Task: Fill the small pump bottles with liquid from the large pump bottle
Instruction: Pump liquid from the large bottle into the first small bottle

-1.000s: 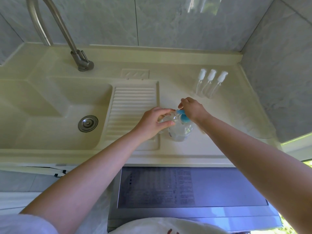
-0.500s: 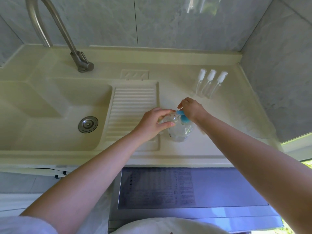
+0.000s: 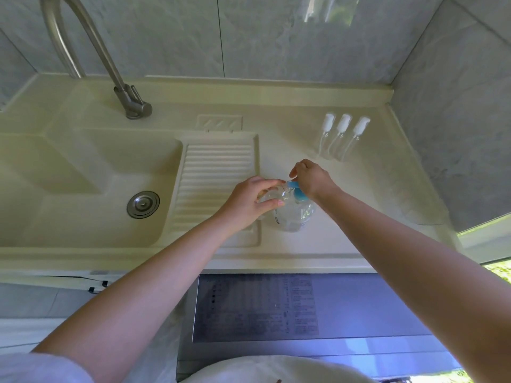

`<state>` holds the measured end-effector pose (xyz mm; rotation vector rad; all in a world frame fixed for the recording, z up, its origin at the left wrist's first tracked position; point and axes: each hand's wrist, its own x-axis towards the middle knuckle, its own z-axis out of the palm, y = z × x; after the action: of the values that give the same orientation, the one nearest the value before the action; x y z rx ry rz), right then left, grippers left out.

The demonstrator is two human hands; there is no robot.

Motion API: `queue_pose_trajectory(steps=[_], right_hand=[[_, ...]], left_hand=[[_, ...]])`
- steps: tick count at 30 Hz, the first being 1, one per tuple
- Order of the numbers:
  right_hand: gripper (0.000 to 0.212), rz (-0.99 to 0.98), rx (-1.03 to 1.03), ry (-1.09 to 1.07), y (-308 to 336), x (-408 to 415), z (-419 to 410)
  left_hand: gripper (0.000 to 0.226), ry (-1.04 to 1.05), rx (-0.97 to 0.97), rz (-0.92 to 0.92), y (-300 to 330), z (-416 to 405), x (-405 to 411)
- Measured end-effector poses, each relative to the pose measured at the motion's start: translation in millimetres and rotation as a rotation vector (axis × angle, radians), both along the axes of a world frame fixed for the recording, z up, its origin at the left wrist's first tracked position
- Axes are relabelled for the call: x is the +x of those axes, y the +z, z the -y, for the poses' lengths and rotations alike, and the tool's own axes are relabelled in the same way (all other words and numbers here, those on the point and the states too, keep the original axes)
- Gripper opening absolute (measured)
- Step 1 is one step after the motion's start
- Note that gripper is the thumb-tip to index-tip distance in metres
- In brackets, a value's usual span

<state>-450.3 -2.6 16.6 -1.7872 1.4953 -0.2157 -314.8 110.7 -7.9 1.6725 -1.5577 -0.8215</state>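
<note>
Countertop [image 3: 345,244] bears large pump bottle [image 3: 293,214]; right hand [image 3: 312,178] presses its pump.

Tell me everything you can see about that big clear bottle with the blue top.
The large pump bottle is clear, plastic-looking and rounded, with clear liquid inside and a blue pump head on top. It stands upright on the pale counter, just right of the ribbed drainboard. The right hand rests on the pump head. The left hand holds a small clear bottle against its spout. Any label is too blurred to read.
</note>
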Motion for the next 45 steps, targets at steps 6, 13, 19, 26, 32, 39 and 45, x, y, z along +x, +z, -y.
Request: queue_pose_trajectory(steps=[6,13,19,26,32,39,45], right_hand=[[0.032,-0.056,0.012,0.059,2.6,-1.2,1.6],[0.035,0.074,-0.024,-0.065,-1.9,0.6,-5.4],[0.038,-0.037,0.015,0.040,4.5,0.4,-3.0],[0.035,0.011,-0.002,-0.021,2.5,0.1,-1.0],[0.035,0.050,-0.035,-0.052,1.8,2.8,-6.8],[0.032,-0.100,0.024,0.056,10.8,-0.2,-2.3],[0.032,-0.051,-0.014,0.019,3.8,0.3,-0.4]], left_hand=[[0.044,-0.010,-0.012,-0.029,2.2,0.2,0.0],[0.044,-0.026,-0.009,0.004,-1.0,-0.5,1.1],[0.044,-0.034,-0.015,0.012,-1.3,0.8,1.6],[0.044,-0.036,-0.034,0.040,-1.6,1.3,0.9],[0.043,-0.026,-0.052,0.065,-4.0,-1.4,1.6],[0.044,-0.024,-0.065,0.064,0.5,-0.2,-0.6],[0.042,-0.022,-0.060,0.068,-1.3,0.3,0.3]])
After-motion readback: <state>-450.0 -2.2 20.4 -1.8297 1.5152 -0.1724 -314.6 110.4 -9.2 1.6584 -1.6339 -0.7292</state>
